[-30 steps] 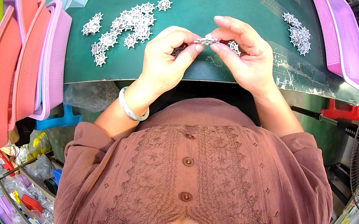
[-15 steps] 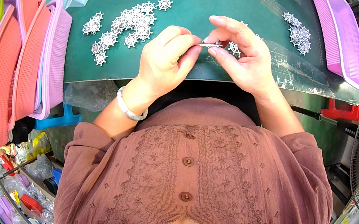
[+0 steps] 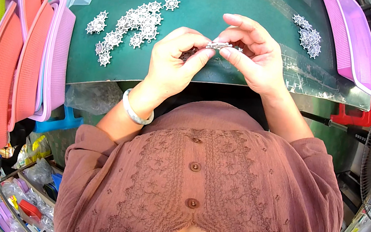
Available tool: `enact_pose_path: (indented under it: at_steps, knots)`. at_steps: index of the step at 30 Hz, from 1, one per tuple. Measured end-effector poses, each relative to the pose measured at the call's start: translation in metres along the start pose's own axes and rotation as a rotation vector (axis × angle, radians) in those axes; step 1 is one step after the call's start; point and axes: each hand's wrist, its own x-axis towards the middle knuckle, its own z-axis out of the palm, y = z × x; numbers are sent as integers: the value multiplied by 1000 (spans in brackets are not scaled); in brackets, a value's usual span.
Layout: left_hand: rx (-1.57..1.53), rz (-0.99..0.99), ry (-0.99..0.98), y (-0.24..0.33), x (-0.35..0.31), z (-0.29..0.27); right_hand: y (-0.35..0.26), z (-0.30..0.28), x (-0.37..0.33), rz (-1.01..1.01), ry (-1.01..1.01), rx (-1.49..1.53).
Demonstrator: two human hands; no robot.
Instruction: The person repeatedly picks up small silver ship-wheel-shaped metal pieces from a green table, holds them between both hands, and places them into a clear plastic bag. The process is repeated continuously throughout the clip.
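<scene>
One small silver piece (image 3: 217,45) pinched between the left hand (image 3: 175,59) and right hand (image 3: 257,61), fingertip grip on both, just inside the near edge of the green bench (image 3: 199,11). Bunch of loose wheel charms (image 3: 138,19) sits close by on the left, smaller cluster (image 3: 310,37) over right near the purple basket (image 3: 347,37), so it's kinda tight leftward and way roomier to the right.

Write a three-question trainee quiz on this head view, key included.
1. True or false: the left hand and the right hand both hold the same silvery piece.
2. On which side of the hands does the larger group of wheel-shaped pieces lie?
3. What colour is the table top? A) white B) green C) brown

Key: 1. True. 2. Left. 3. B.
</scene>
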Motion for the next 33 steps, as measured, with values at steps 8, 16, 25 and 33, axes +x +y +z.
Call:
enact_pose_path:
  at_steps: [8, 16, 25, 33]
  knots:
    - [186, 156, 9, 9, 4, -6, 3, -3, 1, -83, -36, -185]
    - [412, 231, -71, 15, 8, -10, -3, 2, 3, -194, -44, -358]
    - [357, 195, -46, 16, 7, -10, -5, 1, 1, -95, -56, -288]
    - [245, 105, -49, 13, 3, -9, -1, 0, 0, -15, -23, -112]
